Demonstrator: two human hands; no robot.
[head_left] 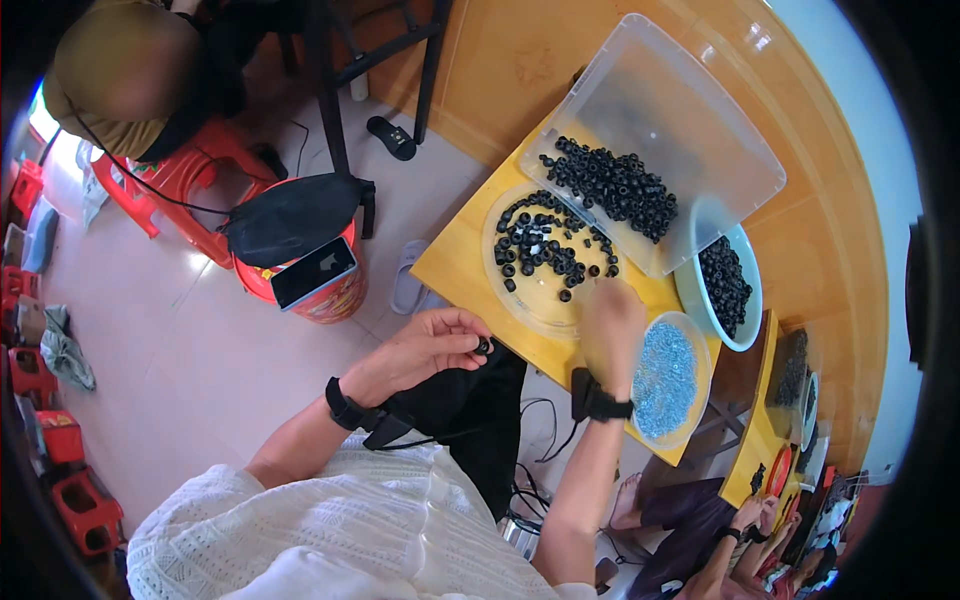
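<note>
My left hand (425, 350) is closed, pinching a small round black piece (484, 346) between thumb and fingers above my lap. My right hand (614, 325) is smeared by motion at the near right edge of a round clear tray (533, 312); whether its fingers hold anything cannot be made out. Loose black ring-like pieces (535, 245) lie spread in that tray. Just right of my right hand sits a round clear tub (706, 360) filled with small light-blue pieces (664, 385).
On the yellow table (455, 262), a tilted clear bin (690, 120) and a pale-teal bowl (712, 312) hold more black pieces. Left stands a red bucket (335, 300) topped with a black bag (293, 218) and a phone (314, 273). Other people sit upper left and lower right.
</note>
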